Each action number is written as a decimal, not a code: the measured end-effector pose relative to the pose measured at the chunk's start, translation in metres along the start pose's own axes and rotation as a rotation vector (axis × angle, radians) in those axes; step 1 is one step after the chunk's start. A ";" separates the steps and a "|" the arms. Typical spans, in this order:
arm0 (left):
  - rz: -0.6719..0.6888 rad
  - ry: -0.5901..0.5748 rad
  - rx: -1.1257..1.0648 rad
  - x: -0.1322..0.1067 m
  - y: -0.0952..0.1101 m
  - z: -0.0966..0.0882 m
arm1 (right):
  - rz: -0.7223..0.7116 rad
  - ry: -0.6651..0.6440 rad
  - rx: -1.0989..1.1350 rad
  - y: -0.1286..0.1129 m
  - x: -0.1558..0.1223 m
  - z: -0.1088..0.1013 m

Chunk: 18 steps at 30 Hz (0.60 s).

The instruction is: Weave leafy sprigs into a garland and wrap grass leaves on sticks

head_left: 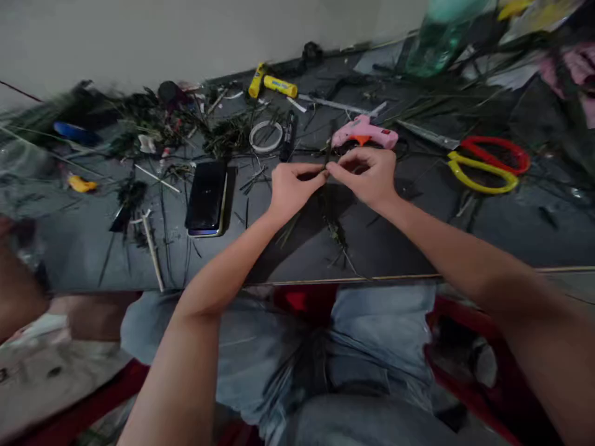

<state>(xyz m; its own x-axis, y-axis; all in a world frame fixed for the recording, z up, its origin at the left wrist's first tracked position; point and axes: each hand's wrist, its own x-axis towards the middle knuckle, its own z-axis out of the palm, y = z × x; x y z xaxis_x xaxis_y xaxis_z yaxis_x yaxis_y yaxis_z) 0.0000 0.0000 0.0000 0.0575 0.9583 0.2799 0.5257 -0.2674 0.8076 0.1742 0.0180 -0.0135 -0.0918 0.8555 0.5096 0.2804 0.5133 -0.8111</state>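
Note:
My left hand (294, 187) and my right hand (369, 175) meet over the middle of the dark table, thumbs and forefingers pinched together. Between their fingertips is a thin dark plant stem (329, 152), its upper end poking up past the fingers. Below the hands a dark leafy sprig (335, 232) trails toward the table's front edge; whether it joins the held stem I cannot tell. Just behind my right hand lies a pink glue gun (365, 132) with an orange trigger. The fingers hide the pinched part of the stem.
Red-and-yellow-handled scissors (488, 164) lie at right. A phone (207, 197), black marker (288, 135), roll of white wire or tape (266, 136) and yellow tubes (279, 86) surround the hands. Green clippings (227, 136) litter the back left. A green bottle (437, 46) stands at back right. Another person's arm (18, 288) shows at far left.

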 end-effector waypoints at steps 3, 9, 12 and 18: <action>0.057 0.046 0.106 -0.005 0.003 0.002 | 0.067 -0.004 -0.034 -0.002 -0.002 0.005; 0.179 0.126 0.336 -0.009 0.003 0.006 | 0.176 -0.001 -0.021 -0.007 -0.005 0.008; 0.198 0.130 0.383 -0.008 0.000 0.008 | 0.292 -0.035 0.065 -0.004 -0.005 0.008; 0.171 0.141 0.342 -0.007 -0.001 0.008 | 0.474 -0.104 0.239 0.003 -0.003 0.011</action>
<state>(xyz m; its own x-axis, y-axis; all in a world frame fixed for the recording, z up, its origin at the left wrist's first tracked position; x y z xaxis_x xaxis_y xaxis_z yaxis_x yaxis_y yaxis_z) 0.0062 -0.0060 -0.0069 0.0644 0.8733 0.4829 0.7720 -0.3502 0.5304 0.1643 0.0178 -0.0203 -0.1058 0.9931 0.0501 0.0901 0.0597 -0.9941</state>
